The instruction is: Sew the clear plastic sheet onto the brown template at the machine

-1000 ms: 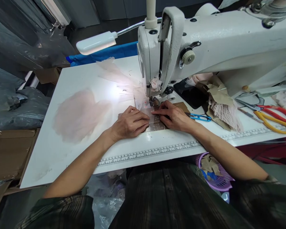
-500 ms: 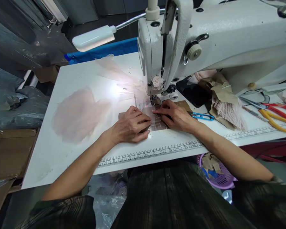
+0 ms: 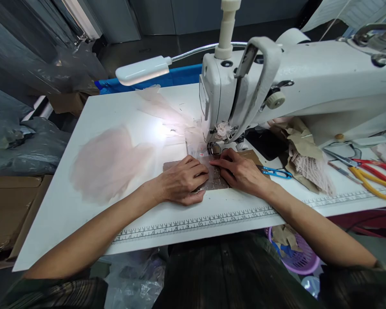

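Observation:
Both of my hands are at the needle area of a white sewing machine (image 3: pixel 223 92), with fingers on a thin sheer fabric (image 3: pixel 206 161) over its metal plate (image 3: pixel 219 183). My left hand (image 3: pixel 184 180) lies left of the presser foot (image 3: pixel 214 149), fingers bent together, fingertips on the fabric. Right of it, my right hand (image 3: pixel 242 172) has its index finger stretched to the fabric's edge just in front of the foot, the other fingers curled under. The fingertips partly cover the fabric. A ruffled pale pink tulle piece (image 3: pixel 106 165) rests on the table to the left.
A white lamp (image 3: pixel 143 71) lights the table (image 3: pixel 93 113). Blue thread snips (image 3: pixel 276 172), a black phone (image 3: pixel 266 143), brown paper with pleated trim (image 3: pixel 309 165) and large scissors (image 3: pixel 373 171) lie to the right. A measuring tape (image 3: pixel 193 224) runs along the front edge; a purple basket (image 3: pixel 304 257) stands below.
My view has tilted up, so the table and machine sit lower in the picture. Both hands keep nearly the same place by the presser foot, the fabric hardly shifted.

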Demonstrator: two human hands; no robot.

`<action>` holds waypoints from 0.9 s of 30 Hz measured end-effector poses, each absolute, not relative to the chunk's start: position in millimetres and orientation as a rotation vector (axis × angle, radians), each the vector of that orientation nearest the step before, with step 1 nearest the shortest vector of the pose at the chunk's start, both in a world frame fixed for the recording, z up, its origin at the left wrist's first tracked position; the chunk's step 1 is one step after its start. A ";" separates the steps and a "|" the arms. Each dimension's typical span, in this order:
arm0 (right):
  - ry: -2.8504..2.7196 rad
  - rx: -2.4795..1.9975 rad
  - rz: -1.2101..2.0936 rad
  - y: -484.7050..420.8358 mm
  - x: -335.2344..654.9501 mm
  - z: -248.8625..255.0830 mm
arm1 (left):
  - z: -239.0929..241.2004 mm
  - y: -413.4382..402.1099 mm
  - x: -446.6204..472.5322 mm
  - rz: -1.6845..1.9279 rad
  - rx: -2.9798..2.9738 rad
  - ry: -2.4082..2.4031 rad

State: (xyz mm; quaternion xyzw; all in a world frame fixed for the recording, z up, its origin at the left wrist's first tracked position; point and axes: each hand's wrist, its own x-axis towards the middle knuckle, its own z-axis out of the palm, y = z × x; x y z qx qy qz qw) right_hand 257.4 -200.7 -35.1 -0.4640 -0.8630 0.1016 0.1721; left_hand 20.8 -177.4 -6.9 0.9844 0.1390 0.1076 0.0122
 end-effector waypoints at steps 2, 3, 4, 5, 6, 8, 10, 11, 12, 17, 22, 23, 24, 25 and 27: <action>-2.474 -1.350 0.277 -200.7 256.2 -32.9 | -8.4 -176.5 20.7 0.340 3.067 0.442; -2.489 -1.368 0.271 -200.7 255.4 -31.8 | -8.8 -176.1 20.8 0.342 3.069 0.448; -2.506 -1.387 0.263 -200.7 254.5 -30.5 | -9.2 -175.6 21.0 0.344 3.073 0.454; -2.522 -1.407 0.252 -200.7 253.4 -29.2 | -9.3 -175.2 21.3 0.345 3.078 0.458; -2.537 -1.426 0.238 -200.5 252.2 -28.0 | -9.3 -174.8 21.5 0.346 3.082 0.462; -2.567 -1.459 0.203 -199.9 249.6 -25.4 | -9.1 -173.8 22.1 0.347 3.093 0.464; -2.595 -1.489 0.169 -198.9 247.3 -23.2 | -8.9 -172.6 22.8 0.349 3.104 0.470; -2.606 -1.504 0.157 -198.4 246.5 -22.4 | -8.9 -171.9 23.2 0.344 3.109 0.479; -2.612 -1.515 0.149 -198.0 246.2 -22.0 | -9.0 -171.2 23.5 0.336 3.112 0.489; -2.565 -1.427 0.202 -198.9 250.1 -24.2 | -10.5 -168.4 24.0 0.302 3.110 0.539; -2.544 -1.427 0.210 -199.7 250.9 -24.7 | -9.6 -167.5 24.8 0.326 3.097 0.600; -2.544 -1.441 0.204 -199.7 250.4 -24.3 | -9.3 -167.3 25.1 0.327 3.091 0.608; -2.541 -1.445 0.205 -199.8 250.0 -24.0 | -9.1 -167.1 25.3 0.322 3.086 0.615; -2.538 -1.434 0.210 -200.1 249.8 -23.8 | -9.0 -166.7 25.5 0.315 3.081 0.623; -2.532 -1.393 0.225 -200.6 249.7 -23.6 | -9.3 -165.7 25.6 0.305 3.074 0.640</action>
